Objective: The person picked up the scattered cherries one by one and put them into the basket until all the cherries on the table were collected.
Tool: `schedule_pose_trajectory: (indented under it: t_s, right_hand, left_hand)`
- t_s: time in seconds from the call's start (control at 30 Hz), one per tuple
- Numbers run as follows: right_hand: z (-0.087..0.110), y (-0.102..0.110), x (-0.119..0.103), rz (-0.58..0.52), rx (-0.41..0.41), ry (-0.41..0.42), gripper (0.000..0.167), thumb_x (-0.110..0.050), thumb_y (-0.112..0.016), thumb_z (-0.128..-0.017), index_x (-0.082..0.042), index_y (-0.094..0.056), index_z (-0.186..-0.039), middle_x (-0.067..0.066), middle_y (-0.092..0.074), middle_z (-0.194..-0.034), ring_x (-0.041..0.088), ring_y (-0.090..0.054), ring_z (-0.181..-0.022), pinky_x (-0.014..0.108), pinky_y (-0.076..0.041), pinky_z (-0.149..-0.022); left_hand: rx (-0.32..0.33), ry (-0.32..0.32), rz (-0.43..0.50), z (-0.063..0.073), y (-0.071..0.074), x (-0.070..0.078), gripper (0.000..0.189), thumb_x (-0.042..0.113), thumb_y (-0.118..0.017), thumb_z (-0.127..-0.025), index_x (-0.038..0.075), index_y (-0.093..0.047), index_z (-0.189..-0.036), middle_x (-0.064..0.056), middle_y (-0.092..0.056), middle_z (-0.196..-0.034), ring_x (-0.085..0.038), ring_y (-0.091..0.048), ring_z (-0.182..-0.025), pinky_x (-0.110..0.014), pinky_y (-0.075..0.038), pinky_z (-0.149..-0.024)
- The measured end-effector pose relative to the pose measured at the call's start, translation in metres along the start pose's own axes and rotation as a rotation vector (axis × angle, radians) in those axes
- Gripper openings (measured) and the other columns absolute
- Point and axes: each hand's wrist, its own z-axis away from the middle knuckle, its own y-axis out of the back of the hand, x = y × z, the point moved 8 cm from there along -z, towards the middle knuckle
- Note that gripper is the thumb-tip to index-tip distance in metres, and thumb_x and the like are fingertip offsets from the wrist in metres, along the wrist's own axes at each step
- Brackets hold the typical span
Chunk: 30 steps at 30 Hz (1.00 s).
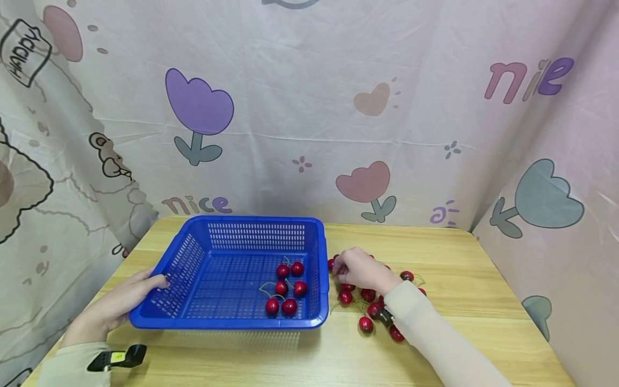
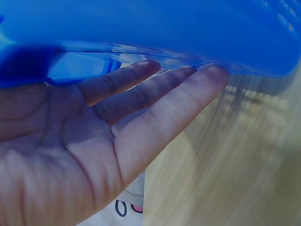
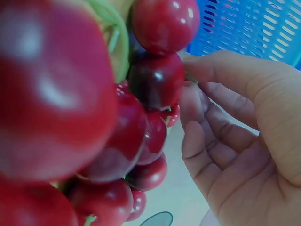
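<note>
A blue plastic basket with slotted walls stands on the left half of the table, seemingly tipped slightly, its near side off the surface. My left hand grips its left rim, thumb over the edge; in the left wrist view the fingers reach along its underside. Several red cherries with stems lie inside, toward the right wall. Just right of the basket, my right hand is over a loose pile of cherries. In the right wrist view, thumb and forefinger pinch the green stem of a dark red cherry.
The light wooden table ends at the back against a patterned cloth curtain, which also hangs along both sides. A black strap sits at the left wrist.
</note>
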Motion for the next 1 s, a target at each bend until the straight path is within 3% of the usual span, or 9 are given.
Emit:
schedule_pose_trajectory:
  t_s: [0.33, 0.77, 1.0]
  right_hand:
    - [0.002, 0.006, 0.004, -0.024, 0.006, 0.011, 0.012, 0.004, -0.077, -0.09, -0.007, -0.081, -0.09, -0.001, -0.075, -0.085, 0.008, -0.061, -0.073, 0.02, -0.055, -0.071]
    - [0.004, 0.034, 0.007, -0.038, 0.056, -0.04, 0.01, 0.0, -0.075, -0.092, -0.006, -0.081, -0.097, -0.001, -0.076, -0.086, 0.008, -0.062, -0.075, 0.024, -0.057, -0.074]
    - [0.002, 0.061, 0.003, -0.043, 0.134, -0.04, 0.007, -0.003, -0.075, -0.093, -0.005, -0.081, -0.097, 0.0, -0.076, -0.084, 0.009, -0.067, -0.076, 0.038, -0.061, -0.085]
  left_hand:
    - [0.011, 0.008, -0.01, 0.0, 0.001, 0.0, 0.074, 0.022, -0.039, -0.109, -0.013, -0.004, -0.163, -0.014, -0.071, -0.12, -0.025, -0.074, -0.103, -0.046, -0.065, -0.086]
    - [0.0, 0.004, 0.001, 0.0, 0.001, -0.001, 0.075, 0.022, -0.039, -0.109, -0.012, -0.002, -0.164, -0.013, -0.072, -0.119, -0.025, -0.075, -0.103, -0.046, -0.066, -0.085]
    - [-0.007, -0.011, 0.0, 0.0, 0.0, 0.0, 0.073, 0.021, -0.04, -0.109, -0.014, -0.005, -0.162, -0.012, -0.072, -0.117, -0.024, -0.074, -0.102, -0.045, -0.066, -0.085]
